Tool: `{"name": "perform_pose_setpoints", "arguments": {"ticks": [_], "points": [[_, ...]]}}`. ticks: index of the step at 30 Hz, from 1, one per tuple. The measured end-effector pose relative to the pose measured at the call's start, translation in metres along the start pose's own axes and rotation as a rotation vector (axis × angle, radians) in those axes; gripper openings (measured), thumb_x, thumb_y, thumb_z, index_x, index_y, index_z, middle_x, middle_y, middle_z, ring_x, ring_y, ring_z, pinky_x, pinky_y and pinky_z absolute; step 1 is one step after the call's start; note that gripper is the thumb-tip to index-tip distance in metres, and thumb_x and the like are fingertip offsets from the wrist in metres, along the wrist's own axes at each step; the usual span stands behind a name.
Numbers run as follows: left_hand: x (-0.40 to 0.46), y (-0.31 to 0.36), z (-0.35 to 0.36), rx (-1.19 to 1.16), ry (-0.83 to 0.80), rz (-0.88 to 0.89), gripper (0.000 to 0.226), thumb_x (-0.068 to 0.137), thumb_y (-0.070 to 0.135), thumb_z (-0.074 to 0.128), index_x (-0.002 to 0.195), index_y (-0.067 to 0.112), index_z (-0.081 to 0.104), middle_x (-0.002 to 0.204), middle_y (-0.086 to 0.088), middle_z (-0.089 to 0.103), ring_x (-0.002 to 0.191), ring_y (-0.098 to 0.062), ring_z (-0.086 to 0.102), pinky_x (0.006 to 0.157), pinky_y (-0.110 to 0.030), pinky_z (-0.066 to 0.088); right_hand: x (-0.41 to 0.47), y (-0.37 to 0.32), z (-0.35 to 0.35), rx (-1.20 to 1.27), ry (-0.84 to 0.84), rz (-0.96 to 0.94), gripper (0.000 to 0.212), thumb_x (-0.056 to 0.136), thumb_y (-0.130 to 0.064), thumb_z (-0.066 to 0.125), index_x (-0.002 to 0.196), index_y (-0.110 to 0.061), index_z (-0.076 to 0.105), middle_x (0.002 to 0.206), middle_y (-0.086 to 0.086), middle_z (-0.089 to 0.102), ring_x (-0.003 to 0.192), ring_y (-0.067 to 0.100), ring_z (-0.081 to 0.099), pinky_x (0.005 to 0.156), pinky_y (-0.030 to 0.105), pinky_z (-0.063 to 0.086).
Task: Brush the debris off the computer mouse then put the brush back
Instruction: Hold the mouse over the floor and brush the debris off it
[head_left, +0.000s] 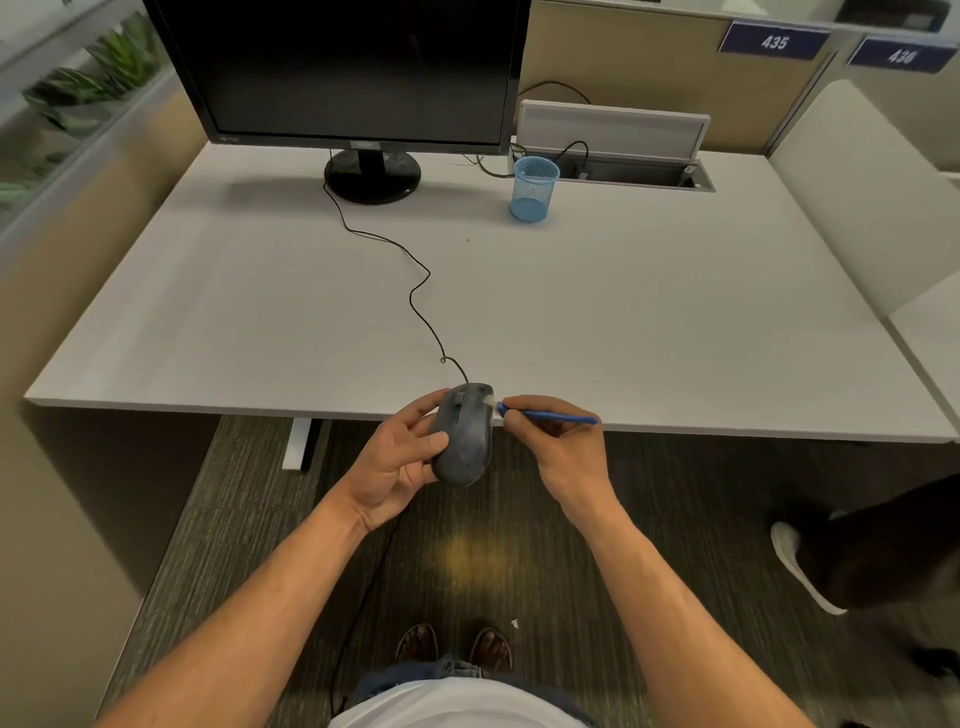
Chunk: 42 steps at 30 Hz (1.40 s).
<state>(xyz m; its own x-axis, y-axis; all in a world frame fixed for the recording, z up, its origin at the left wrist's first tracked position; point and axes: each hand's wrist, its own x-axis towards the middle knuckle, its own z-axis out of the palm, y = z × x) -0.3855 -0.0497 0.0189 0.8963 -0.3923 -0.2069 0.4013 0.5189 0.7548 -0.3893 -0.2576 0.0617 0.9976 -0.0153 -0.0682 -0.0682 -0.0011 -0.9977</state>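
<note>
My left hand (402, 457) holds a dusty grey wired computer mouse (465, 436) in the air just off the front edge of the white desk (623, 312). My right hand (558, 447) grips a thin blue brush (561, 417) like a pen. Its pale bristles touch the mouse's front right corner. The mouse's black cable (415, 291) runs back across the desk toward the monitor. An empty blue mesh cup (535, 189) stands upright at the back of the desk.
A black monitor (353, 73) stands at the back left. An open cable box (623, 150) sits behind the mesh cup. Another person's leg and white shoe (800, 566) are on the carpet at the right. My feet are below.
</note>
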Motion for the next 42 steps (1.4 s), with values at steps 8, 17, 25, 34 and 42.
{"name": "perform_pose_setpoints", "arguments": {"ticks": [8,17,25,34,42], "points": [[-0.002,-0.003,-0.009,0.032,0.054,0.014,0.061,0.084,0.005,0.066,0.142,0.014,0.050,0.139,-0.015,0.059,0.122,-0.032,0.062,0.082,-0.039,0.059,-0.042,0.006,-0.001,0.052,-0.150,0.011,0.026,0.081,-0.012,0.077,0.091,-0.036,0.082,0.099,-0.003,0.079,0.099,0.014,0.073,0.084,0.021,0.056],[0.000,-0.004,-0.008,0.061,0.041,0.003,0.065,0.083,0.004,0.066,0.144,0.015,0.047,0.139,-0.012,0.059,0.126,-0.032,0.059,0.083,-0.041,0.058,-0.039,0.010,-0.012,0.179,-0.014,0.061,0.019,0.083,-0.022,0.075,0.100,-0.014,0.078,0.094,0.013,0.078,0.086,0.026,0.076,0.074,0.028,0.062],[-0.002,-0.003,0.001,0.107,0.030,-0.025,0.086,0.068,0.022,0.089,0.144,0.016,0.048,0.140,-0.013,0.058,0.126,-0.033,0.058,0.083,-0.042,0.058,0.013,0.002,-0.002,0.179,0.162,0.129,0.012,0.096,-0.016,0.069,0.104,-0.008,0.073,0.091,0.007,0.078,0.085,0.023,0.076,0.068,0.025,0.061],[0.000,0.001,-0.001,0.116,0.133,0.013,0.065,0.080,0.007,0.070,0.142,0.015,0.049,0.136,-0.015,0.062,0.123,-0.034,0.061,0.081,-0.044,0.059,0.006,0.010,0.006,0.146,0.039,0.165,0.015,0.093,-0.015,0.072,0.104,-0.005,0.074,0.089,0.010,0.078,0.084,0.025,0.076,0.071,0.027,0.062],[0.005,0.002,0.001,0.069,0.194,0.033,0.064,0.080,0.008,0.075,0.139,0.014,0.052,0.132,-0.014,0.064,0.119,-0.031,0.064,0.079,-0.042,0.060,-0.010,0.018,0.007,0.199,0.025,0.158,0.013,0.092,-0.013,0.072,0.102,-0.005,0.075,0.090,0.013,0.078,0.082,0.024,0.075,0.069,0.026,0.062]]}}
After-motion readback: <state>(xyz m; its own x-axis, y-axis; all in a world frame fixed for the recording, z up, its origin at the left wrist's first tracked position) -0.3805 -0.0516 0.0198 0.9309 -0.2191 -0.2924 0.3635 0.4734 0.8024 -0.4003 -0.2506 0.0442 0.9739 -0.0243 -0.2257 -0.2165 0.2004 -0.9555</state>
